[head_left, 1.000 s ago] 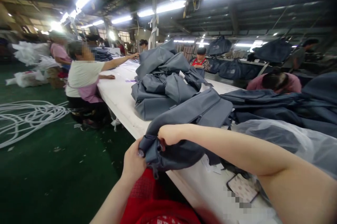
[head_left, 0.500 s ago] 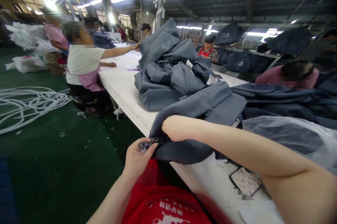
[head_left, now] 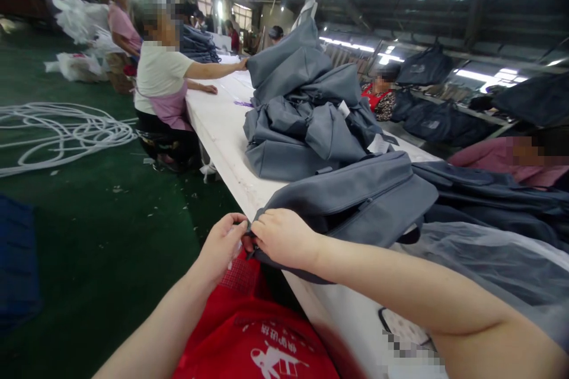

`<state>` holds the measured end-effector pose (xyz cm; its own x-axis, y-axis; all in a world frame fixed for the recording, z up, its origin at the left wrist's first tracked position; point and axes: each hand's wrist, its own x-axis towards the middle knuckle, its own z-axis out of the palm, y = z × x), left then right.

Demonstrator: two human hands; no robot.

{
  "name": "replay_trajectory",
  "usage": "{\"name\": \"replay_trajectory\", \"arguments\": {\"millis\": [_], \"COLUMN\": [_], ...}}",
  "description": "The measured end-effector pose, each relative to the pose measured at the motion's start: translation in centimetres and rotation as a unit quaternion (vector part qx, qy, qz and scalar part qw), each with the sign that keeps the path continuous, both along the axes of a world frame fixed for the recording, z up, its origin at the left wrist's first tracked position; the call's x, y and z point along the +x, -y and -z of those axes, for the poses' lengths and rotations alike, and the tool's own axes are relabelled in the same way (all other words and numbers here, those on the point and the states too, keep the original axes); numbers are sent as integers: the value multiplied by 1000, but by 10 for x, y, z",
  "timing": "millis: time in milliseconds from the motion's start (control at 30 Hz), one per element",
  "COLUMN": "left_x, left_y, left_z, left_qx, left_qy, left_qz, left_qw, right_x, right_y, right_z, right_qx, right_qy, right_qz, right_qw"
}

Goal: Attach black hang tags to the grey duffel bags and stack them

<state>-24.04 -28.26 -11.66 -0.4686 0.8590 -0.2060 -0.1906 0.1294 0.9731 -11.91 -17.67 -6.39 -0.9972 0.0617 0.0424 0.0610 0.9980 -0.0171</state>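
Fingers [head_left: 234,226] of the left hand [head_left: 221,247] are curled tight against the near corner of a flat grey fabric bag [head_left: 355,198]. Whatever small part they pinch there is hidden. The right hand [head_left: 281,238] meets them, its fingers [head_left: 261,228] closed over the same corner, knuckles up. The bag lies across the near edge of the long white table [head_left: 222,130], its corner hanging off the edge above a red printed apron [head_left: 253,337]. Further along the table is a heap of grey fabric bags [head_left: 306,118]. A person in a white shirt [head_left: 160,70] sits at the table's far left side, one arm stretched across it.
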Motion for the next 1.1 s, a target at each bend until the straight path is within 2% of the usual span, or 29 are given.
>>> {"name": "replay_trajectory", "arguments": {"millis": [67,133,233,300,400,467,533,633,733,900,1100], "left_x": [-1,-5,-11,-7,9,20,29,36,38,39,37], "left_y": [3,8,19,26,34,37,39,40,40,42,52], "left_z": [5,13,35,52,68,70,66,59,57,57,61], "left_qx": [20,47,17,-32,-55,-59,-72,-62,-17,17,-7], "left_qy": [55,61,-24,-64,-8,-27,-137,-308,-398,-454,-436], "left_qz": [2,-24,-78,-47,19,-6,-56,-102,-110,-106,-62], "left_qw": [998,997,996,996,998,998,986,944,911,885,898], "right_x": [-1,-1,-2,-1,-1,-2,-3,-7,-9,-9,-17], "right_y": [1,-1,-7,-12,-20,-23,-24,-21,-14,2,23], "right_z": [1,3,5,6,4,2,0,-3,-4,0,9], "right_qx": [6,-7,-38,-65,-106,-117,-113,-79,-16,40,55], "right_qy": [-9,-22,-26,-22,-13,-7,5,43,75,89,170], "right_qz": [-8,9,21,2,-41,-54,-62,-97,-120,-89,-89], "right_qw": [1000,1000,999,998,993,992,992,991,990,991,980]}}
